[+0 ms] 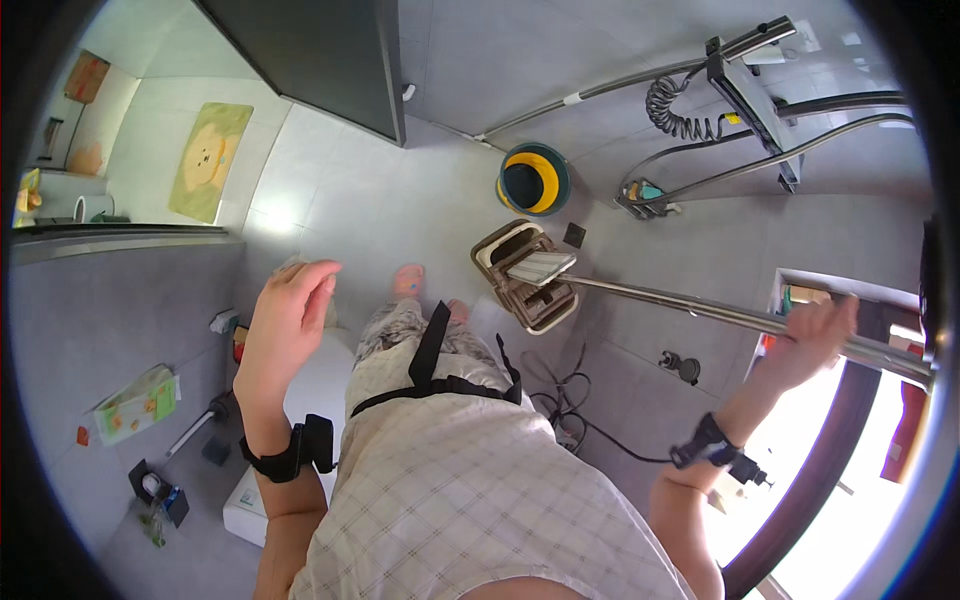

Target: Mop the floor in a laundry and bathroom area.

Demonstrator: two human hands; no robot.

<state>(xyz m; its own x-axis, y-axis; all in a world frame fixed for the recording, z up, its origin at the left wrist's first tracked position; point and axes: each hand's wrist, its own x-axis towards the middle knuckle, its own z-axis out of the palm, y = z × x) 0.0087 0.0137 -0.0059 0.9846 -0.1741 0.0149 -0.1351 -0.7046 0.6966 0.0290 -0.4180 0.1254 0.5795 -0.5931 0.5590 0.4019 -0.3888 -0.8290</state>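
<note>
My right hand [820, 338], at the right, is closed round a long metal pole. The pole slants down to a flat, pale head, so it looks like a flat mop [680, 301]. That mop head lies over a brown and cream stool [512, 290], which partly shows beneath it. My left hand [297, 298] is raised on the left, with loosely bent fingers and nothing in it. Both wrists wear black straps with small devices.
A dark green and yellow bucket [563, 180] stands beyond the stool. A dark door [320, 60] is at the far left. Shower fittings [755, 110] hang on the right wall. Black cables [570, 400] lie right of my body, and a bright window [800, 450] is at lower right.
</note>
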